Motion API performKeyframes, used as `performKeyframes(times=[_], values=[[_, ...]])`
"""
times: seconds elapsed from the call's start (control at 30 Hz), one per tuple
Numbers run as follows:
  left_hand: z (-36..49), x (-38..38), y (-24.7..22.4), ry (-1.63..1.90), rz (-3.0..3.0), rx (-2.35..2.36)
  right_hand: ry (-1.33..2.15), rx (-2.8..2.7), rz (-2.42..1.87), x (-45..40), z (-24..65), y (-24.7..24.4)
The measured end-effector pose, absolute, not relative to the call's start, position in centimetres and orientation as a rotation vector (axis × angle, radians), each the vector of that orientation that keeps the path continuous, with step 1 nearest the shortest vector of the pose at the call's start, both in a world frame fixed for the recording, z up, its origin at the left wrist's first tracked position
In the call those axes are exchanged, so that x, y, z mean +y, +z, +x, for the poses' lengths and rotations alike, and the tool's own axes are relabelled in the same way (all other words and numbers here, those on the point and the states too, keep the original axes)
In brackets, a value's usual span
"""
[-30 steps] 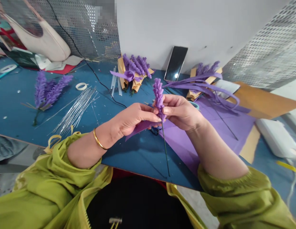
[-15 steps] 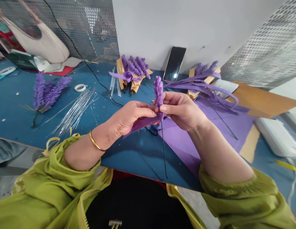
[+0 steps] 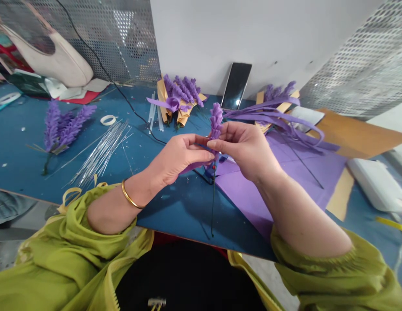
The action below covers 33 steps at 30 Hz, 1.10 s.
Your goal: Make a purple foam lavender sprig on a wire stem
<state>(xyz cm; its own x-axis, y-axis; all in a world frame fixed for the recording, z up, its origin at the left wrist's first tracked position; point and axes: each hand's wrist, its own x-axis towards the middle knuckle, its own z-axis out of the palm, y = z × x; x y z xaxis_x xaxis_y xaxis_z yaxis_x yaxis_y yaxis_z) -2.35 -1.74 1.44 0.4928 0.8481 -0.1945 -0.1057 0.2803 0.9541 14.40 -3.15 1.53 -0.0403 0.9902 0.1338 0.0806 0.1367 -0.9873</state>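
Upright between my hands stands a purple paper lavender flower (image 3: 215,116) on a thin green wire stem (image 3: 213,203) that hangs down toward the table edge. My right hand (image 3: 241,144) pinches the flower from the right, thumb across its front. From the left, my left hand (image 3: 184,155) is closed on a purple paper strip (image 3: 193,166) that runs to the flower's lower part; the fingers hide much of the strip. Behind the stem, a small blue tool (image 3: 210,172) with a red spot lies partly covered.
Purple sheets (image 3: 249,194) and strips (image 3: 279,113) lie right. Wrapped lavender bunches (image 3: 184,97) stand at the back beside a leaning phone (image 3: 236,86). Left are silver wires (image 3: 100,153), a tape roll (image 3: 108,120) and a lavender bunch (image 3: 60,129). A white device (image 3: 378,185) sits far right.
The flower's stem end has swung to the left. My right thumb has moved left across the flower, and less of the purple strip shows under my left hand.
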Motion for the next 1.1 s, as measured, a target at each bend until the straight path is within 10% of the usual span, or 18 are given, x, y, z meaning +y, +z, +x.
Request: performKeyframes(times=[0.73, 1.1], values=[[-2.12, -1.55, 0.64, 0.769, 1.125, 0.873, 0.768, -1.45, -1.336, -3.58, 13.53, 1.04], [-2.21, -1.3, 0.97, 0.714, 1.015, 0.78, 1.16, -1.414, -1.163, -3.58, 14.24, 1.73]])
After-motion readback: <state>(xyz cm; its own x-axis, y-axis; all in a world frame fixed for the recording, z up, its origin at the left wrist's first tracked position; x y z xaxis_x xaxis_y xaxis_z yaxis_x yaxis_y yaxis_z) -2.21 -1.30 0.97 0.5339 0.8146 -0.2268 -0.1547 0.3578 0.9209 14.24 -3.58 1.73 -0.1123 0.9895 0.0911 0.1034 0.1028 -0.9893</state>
